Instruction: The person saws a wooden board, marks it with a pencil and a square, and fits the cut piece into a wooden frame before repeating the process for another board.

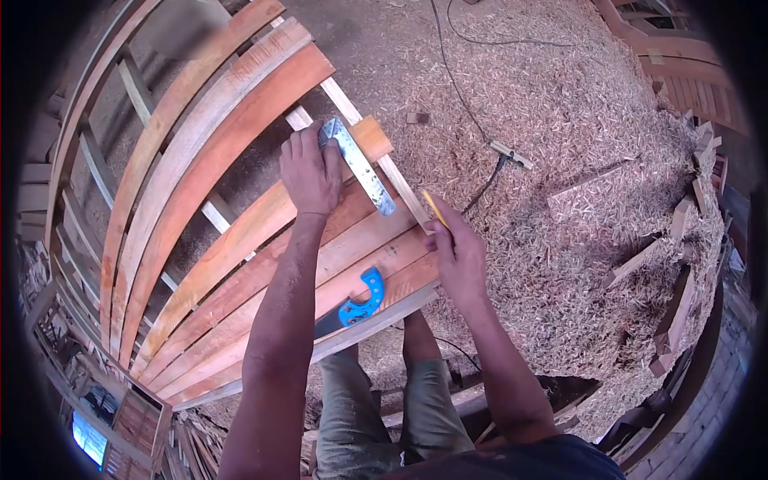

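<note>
My left hand is closed around the upper end of a speckled metal try square, whose blade slants across the plank ends. Part of the square's end is hidden by the fingers. In my right hand is a yellow pencil, pinched and pointing up beside the pale strip along the plank ends. Long reddish planks lie side by side on a wooden frame under both hands. An orange wood block sits against the square's far side. A blue-handled handsaw rests on the nearest planks.
Wood shavings cover the ground to the right. A cable with a pale connector crosses them, near a loose board. Curved slats with gaps between them extend left. Wood offcuts line the far right.
</note>
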Action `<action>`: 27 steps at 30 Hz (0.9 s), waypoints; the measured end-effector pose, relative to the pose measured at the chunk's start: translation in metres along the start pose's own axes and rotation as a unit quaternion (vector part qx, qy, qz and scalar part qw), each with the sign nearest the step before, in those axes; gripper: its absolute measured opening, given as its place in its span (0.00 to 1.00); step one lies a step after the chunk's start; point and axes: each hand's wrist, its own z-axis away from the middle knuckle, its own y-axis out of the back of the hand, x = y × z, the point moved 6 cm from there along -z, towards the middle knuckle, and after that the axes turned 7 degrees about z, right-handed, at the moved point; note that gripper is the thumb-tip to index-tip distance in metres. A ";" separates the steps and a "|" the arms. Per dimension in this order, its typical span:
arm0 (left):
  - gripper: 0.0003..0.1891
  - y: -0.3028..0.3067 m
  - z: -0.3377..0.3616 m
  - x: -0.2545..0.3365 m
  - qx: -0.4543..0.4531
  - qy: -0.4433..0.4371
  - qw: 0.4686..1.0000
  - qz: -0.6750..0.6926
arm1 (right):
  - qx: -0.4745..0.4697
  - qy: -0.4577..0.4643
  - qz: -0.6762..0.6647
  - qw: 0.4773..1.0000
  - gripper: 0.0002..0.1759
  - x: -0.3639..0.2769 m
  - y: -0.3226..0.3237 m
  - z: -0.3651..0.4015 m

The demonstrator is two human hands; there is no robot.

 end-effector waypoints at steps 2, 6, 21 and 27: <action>0.18 -0.002 0.001 0.003 0.016 -0.011 1.000 -0.013 | 0.001 0.016 0.013 1.000 0.29 -0.009 -0.003 -0.014; 0.19 -0.004 0.002 -0.001 0.012 -0.014 0.999 -0.027 | 0.023 0.047 0.006 0.999 0.26 -0.023 -0.013 -0.040; 0.20 -0.003 -0.001 -0.001 0.025 -0.028 0.999 -0.017 | -0.036 0.170 0.064 0.983 0.26 -0.076 -0.035 -0.105; 0.20 -0.005 -0.001 -0.003 0.023 -0.029 0.999 -0.033 | -0.048 0.195 0.084 0.976 0.28 -0.075 -0.049 -0.120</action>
